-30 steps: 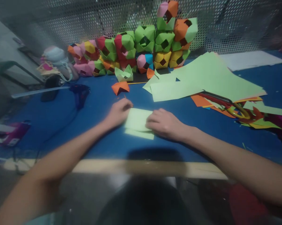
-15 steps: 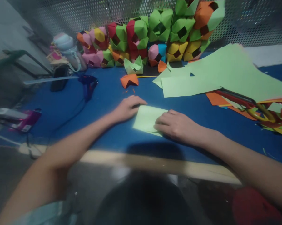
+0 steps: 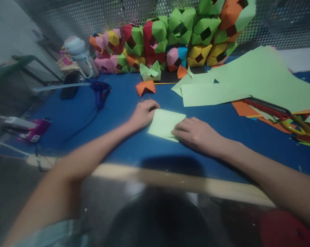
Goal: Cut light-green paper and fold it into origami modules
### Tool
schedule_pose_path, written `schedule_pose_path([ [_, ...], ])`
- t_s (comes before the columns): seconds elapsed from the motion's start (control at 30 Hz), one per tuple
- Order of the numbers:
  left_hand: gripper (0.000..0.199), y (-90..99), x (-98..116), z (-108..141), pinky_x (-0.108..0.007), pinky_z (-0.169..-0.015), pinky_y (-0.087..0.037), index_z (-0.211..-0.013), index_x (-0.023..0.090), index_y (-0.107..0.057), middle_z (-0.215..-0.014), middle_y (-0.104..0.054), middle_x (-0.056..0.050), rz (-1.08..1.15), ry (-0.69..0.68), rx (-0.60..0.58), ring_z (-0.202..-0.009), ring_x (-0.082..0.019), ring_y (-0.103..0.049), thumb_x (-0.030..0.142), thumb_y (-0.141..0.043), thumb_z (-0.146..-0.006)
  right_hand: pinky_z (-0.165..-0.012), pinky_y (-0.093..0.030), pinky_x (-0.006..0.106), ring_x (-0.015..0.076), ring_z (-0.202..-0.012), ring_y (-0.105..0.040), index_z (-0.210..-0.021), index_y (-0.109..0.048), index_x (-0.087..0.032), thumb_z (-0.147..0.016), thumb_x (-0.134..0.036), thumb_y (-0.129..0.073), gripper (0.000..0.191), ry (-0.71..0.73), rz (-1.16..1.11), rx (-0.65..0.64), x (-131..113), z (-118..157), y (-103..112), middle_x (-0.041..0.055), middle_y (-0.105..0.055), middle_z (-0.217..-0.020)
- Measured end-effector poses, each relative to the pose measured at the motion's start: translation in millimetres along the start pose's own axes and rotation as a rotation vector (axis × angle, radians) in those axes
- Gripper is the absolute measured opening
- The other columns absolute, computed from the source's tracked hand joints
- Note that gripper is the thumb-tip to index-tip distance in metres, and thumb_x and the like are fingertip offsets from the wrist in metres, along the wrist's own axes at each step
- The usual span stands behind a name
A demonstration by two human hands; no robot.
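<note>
A folded sheet of light green paper [image 3: 165,120] lies flat on the blue tabletop in front of me, its lower right edge showing a second layer. My left hand [image 3: 144,114] is closed at its upper left corner, fingers curled and thumb against the edge. On the right edge, the bent fingers of my right hand [image 3: 193,133] grip the paper and cover part of it. Beyond my hands sit a small orange folded piece [image 3: 145,88] and a light green folded paper cup [image 3: 150,72].
Stacked folded-paper blocks [image 3: 155,37] line the back. To the right lie large green sheets [image 3: 247,79] and yellow-handled scissors [image 3: 296,127] over paper scraps. A blue glue gun [image 3: 100,92], a phone [image 3: 69,85] and a bottle [image 3: 80,56] stand or lie left.
The green paper has slid slightly away from the table's front edge, with both hands still on it. My view has shifted a little to the left.
</note>
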State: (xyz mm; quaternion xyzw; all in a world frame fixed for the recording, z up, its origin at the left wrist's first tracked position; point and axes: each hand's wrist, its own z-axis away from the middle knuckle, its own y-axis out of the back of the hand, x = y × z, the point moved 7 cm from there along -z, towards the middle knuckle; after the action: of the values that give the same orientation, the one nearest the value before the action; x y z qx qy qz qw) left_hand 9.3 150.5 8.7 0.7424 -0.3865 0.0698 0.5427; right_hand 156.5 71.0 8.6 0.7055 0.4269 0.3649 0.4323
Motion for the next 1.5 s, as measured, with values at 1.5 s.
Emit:
schedule_pose_path([
  [1.5,0.008,8.8,58,31,-0.022,-0.069,-0.04,-0.082,0.014,-0.063,-0.084,-0.06,-0.003,-0.035,-0.208,-0.713,-0.078,-0.013,-0.055,0.011,-0.056,-0.08,-0.063,-0.028,0.03,0.0184,-0.075,-0.05,-0.089,-0.067,-0.016,-0.094,-0.018,-0.041,0.027,-0.104,-0.142,0.035,-3,-3,-2,0.0084,-0.066,-0.086],
])
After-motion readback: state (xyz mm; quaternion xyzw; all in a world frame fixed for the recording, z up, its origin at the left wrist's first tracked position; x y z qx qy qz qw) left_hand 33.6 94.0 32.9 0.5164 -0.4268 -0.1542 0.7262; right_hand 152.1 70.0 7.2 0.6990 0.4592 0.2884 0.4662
